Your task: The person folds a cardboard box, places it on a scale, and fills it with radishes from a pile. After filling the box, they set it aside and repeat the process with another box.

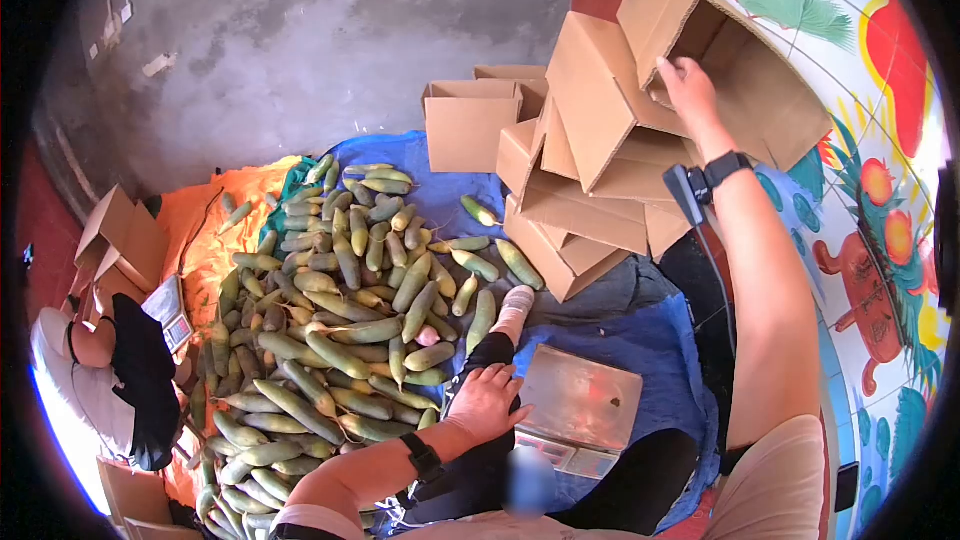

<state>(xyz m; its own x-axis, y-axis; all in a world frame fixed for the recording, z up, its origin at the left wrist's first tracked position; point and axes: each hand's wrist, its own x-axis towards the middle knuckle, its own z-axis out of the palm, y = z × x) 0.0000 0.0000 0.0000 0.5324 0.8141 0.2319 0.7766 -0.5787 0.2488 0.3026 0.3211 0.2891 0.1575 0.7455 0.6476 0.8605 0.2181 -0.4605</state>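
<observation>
My right hand reaches up to the stacked boxes and grips the edge of an open cardboard box at the top right. That box is tilted, its open end facing me. My left hand lies on my leg with its fingers spread, holding nothing. Beside that hand is a big pile of long green radishes, some with pale ends. A metal scale sits on the blue tarp between my legs.
More open cardboard boxes lean in a heap below the held one. At left, another person sits by a second scale and a carton. A painted tile wall bounds the right, a grey wall the back.
</observation>
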